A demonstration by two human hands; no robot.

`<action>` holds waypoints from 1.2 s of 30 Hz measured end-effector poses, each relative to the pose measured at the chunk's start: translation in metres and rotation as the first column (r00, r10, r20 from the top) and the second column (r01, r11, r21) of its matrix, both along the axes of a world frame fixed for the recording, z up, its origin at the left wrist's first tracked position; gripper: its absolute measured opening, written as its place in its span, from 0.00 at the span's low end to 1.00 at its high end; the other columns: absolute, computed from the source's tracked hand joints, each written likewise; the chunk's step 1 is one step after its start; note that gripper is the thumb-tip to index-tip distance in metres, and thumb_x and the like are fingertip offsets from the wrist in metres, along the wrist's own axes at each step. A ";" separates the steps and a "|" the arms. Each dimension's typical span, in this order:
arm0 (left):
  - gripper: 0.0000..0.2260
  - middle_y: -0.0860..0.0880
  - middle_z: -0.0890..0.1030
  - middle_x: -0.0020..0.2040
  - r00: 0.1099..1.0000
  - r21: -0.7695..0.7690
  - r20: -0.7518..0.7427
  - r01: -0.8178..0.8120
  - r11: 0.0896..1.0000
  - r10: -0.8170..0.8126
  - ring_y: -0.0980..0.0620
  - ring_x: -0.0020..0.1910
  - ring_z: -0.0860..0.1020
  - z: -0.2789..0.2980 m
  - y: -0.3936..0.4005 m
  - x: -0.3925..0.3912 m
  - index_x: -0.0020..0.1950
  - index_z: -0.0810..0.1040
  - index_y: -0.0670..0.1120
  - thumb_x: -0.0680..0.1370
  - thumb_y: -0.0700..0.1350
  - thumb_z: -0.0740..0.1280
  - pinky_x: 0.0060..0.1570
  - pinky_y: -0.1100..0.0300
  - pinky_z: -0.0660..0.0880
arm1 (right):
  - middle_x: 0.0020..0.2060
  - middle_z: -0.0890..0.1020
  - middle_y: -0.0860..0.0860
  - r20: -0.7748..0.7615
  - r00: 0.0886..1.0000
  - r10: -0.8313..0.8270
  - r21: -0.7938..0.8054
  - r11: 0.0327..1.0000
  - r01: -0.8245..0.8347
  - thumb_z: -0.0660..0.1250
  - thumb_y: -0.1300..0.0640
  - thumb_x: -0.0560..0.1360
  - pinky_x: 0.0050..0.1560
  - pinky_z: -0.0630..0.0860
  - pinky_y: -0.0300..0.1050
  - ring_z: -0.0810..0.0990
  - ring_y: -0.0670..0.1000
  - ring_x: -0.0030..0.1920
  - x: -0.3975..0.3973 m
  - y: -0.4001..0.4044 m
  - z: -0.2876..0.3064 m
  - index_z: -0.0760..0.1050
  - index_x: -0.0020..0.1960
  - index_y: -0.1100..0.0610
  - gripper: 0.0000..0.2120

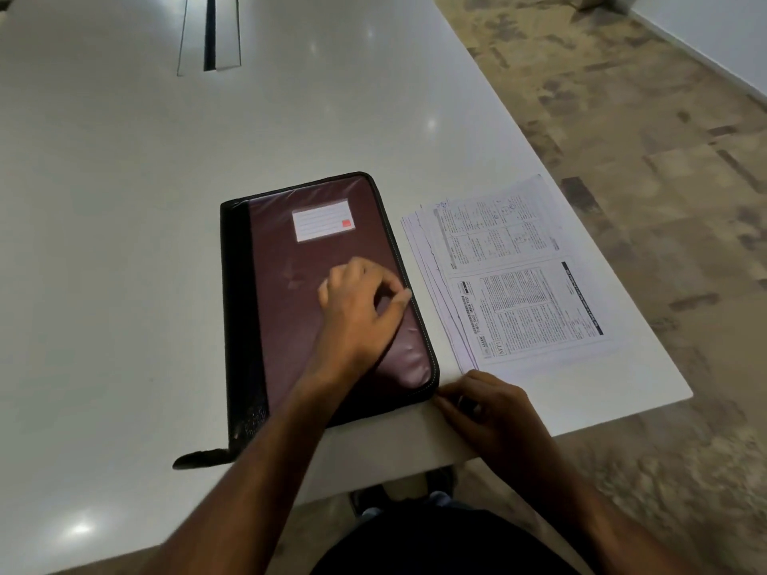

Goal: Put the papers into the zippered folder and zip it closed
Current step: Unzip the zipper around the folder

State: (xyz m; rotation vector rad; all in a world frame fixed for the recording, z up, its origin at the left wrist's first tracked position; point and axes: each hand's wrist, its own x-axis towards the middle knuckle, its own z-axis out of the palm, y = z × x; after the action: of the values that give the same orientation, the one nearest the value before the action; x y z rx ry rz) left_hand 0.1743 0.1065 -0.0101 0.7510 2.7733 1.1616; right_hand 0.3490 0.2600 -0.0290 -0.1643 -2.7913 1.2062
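Observation:
The zippered folder, maroon with a black spine and a white label, lies closed on the white table. My left hand rests on its cover, fingers curled, with thumb and forefinger pinching at the folder's right zipper edge. My right hand is at the folder's near right corner, fingertips drawn together on the zipper there; the pull itself is hidden. The papers, a fanned stack of printed sheets, lie flat on the table just right of the folder, apart from both hands.
The table's right edge runs close beside the papers, and its near edge lies just below the folder. A black strap sticks out from the folder's near left corner. A cable slot sits far back. Patterned floor lies to the right.

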 end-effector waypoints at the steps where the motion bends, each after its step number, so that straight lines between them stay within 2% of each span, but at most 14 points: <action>1: 0.05 0.60 0.73 0.50 1.000 0.021 0.010 0.001 1.000 -0.001 0.57 0.55 0.68 0.001 -0.004 0.016 0.46 0.75 0.59 0.80 0.55 0.69 0.58 0.54 0.60 | 0.40 0.82 0.45 0.000 1.000 -0.002 -0.009 1.000 0.002 0.76 0.57 0.76 0.42 0.79 0.46 0.81 0.45 0.40 0.001 0.000 0.000 0.86 0.48 0.53 0.02; 5: 0.09 0.58 0.74 0.43 0.999 0.010 -0.024 -0.023 1.000 0.023 0.55 0.48 0.71 0.002 -0.018 0.068 0.40 0.71 0.61 0.78 0.59 0.68 0.51 0.55 0.59 | 0.42 0.84 0.44 0.014 1.000 -0.015 -0.067 0.998 0.016 0.76 0.56 0.77 0.45 0.79 0.42 0.83 0.43 0.43 0.002 0.001 -0.002 0.87 0.51 0.51 0.04; 8: 0.11 0.58 0.73 0.41 0.994 -0.088 -0.096 0.052 0.995 -0.061 0.55 0.45 0.71 -0.007 -0.032 0.097 0.39 0.77 0.57 0.79 0.60 0.68 0.49 0.54 0.58 | 0.41 0.85 0.42 0.001 1.000 -0.029 -0.097 0.995 0.029 0.76 0.53 0.76 0.43 0.76 0.33 0.83 0.40 0.42 0.002 -0.002 -0.004 0.87 0.50 0.49 0.04; 11: 0.10 0.57 0.74 0.43 0.970 -0.203 -0.202 0.095 0.975 -0.136 0.53 0.46 0.73 -0.019 -0.037 0.116 0.44 0.83 0.55 0.81 0.57 0.67 0.49 0.52 0.63 | 0.40 0.85 0.41 0.015 0.999 -0.035 -0.111 0.993 0.036 0.77 0.53 0.75 0.42 0.73 0.26 0.83 0.40 0.43 0.002 -0.003 -0.005 0.87 0.50 0.50 0.04; 14: 0.09 0.55 0.73 0.42 0.948 -0.251 -0.291 0.057 0.966 -0.132 0.51 0.45 0.73 -0.022 -0.031 0.124 0.45 0.82 0.54 0.81 0.53 0.66 0.48 0.51 0.64 | 0.40 0.85 0.43 0.008 0.999 -0.032 -0.104 0.994 0.032 0.77 0.55 0.75 0.42 0.74 0.28 0.82 0.43 0.42 0.002 -0.003 -0.006 0.86 0.49 0.51 0.03; 17: 0.10 0.54 0.72 0.39 0.935 -0.278 -0.344 -0.011 0.960 -0.089 0.49 0.43 0.71 -0.020 -0.025 0.127 0.39 0.79 0.53 0.81 0.52 0.68 0.46 0.52 0.60 | 0.40 0.84 0.44 0.012 1.000 -0.016 -0.096 0.995 0.017 0.75 0.56 0.77 0.43 0.78 0.37 0.82 0.44 0.41 0.003 -0.002 -0.005 0.86 0.49 0.52 0.02; 19: 0.11 0.54 0.71 0.39 0.936 -0.296 -0.343 -0.034 0.954 -0.074 0.49 0.43 0.71 -0.020 -0.022 0.128 0.39 0.79 0.53 0.80 0.52 0.68 0.45 0.52 0.59 | 0.41 0.84 0.46 0.021 1.000 -0.001 -0.087 0.996 0.003 0.74 0.57 0.78 0.44 0.79 0.43 0.82 0.45 0.42 0.004 -0.001 -0.005 0.86 0.50 0.53 0.02; 22: 0.11 0.54 0.71 0.38 0.945 -0.329 -0.320 -0.045 0.943 -0.067 0.49 0.43 0.71 -0.022 -0.018 0.128 0.39 0.81 0.53 0.81 0.54 0.68 0.45 0.54 0.53 | 0.42 0.84 0.48 0.036 0.999 0.021 -0.103 0.995 -0.017 0.73 0.59 0.79 0.45 0.79 0.47 0.82 0.47 0.44 0.005 -0.001 -0.004 0.85 0.52 0.54 0.04; 25: 0.11 0.54 0.72 0.39 0.950 -0.343 -0.306 -0.043 0.938 -0.068 0.49 0.42 0.71 -0.023 -0.018 0.128 0.41 0.83 0.54 0.80 0.56 0.68 0.44 0.53 0.55 | 0.43 0.84 0.50 0.069 0.997 0.034 -0.142 0.990 -0.024 0.70 0.62 0.79 0.46 0.79 0.49 0.82 0.48 0.45 0.006 -0.001 -0.003 0.85 0.53 0.56 0.06; 27: 0.10 0.55 0.73 0.39 0.950 -0.355 -0.304 -0.042 0.934 -0.072 0.50 0.41 0.71 -0.023 -0.018 0.128 0.42 0.83 0.55 0.78 0.58 0.68 0.43 0.53 0.56 | 0.42 0.83 0.51 0.086 0.996 0.035 -0.181 0.983 -0.019 0.67 0.61 0.79 0.46 0.78 0.49 0.81 0.48 0.44 0.006 0.001 -0.001 0.85 0.51 0.58 0.07; 29: 0.11 0.55 0.72 0.39 0.946 -0.373 -0.315 -0.054 0.926 -0.071 0.50 0.40 0.70 -0.023 -0.018 0.128 0.42 0.83 0.55 0.78 0.59 0.69 0.42 0.53 0.56 | 0.42 0.81 0.51 0.099 0.994 0.050 -0.198 0.980 -0.030 0.65 0.60 0.80 0.46 0.77 0.45 0.80 0.46 0.45 0.005 0.003 0.000 0.85 0.51 0.57 0.10; 32: 0.10 0.55 0.72 0.39 0.944 -0.380 -0.326 -0.074 0.922 -0.059 0.50 0.39 0.69 -0.024 -0.017 0.129 0.42 0.83 0.54 0.78 0.58 0.69 0.41 0.53 0.58 | 0.43 0.81 0.50 0.117 0.990 0.080 -0.204 0.977 -0.055 0.67 0.63 0.81 0.46 0.76 0.40 0.80 0.45 0.46 0.005 0.004 0.001 0.86 0.53 0.55 0.10; 36: 0.09 0.54 0.72 0.39 0.943 -0.357 -0.332 -0.106 0.928 -0.020 0.49 0.39 0.70 -0.028 -0.016 0.132 0.42 0.81 0.54 0.78 0.56 0.68 0.41 0.51 0.63 | 0.44 0.80 0.48 0.109 0.983 0.145 -0.144 0.981 -0.129 0.68 0.59 0.81 0.45 0.76 0.41 0.79 0.45 0.45 0.005 0.010 0.002 0.86 0.54 0.54 0.08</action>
State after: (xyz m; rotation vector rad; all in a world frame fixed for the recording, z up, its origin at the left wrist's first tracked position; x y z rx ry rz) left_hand 0.3061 0.0902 -0.0377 0.9113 3.1560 0.5141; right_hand 0.3541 0.2698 -0.0269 -0.0559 -2.8617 1.4673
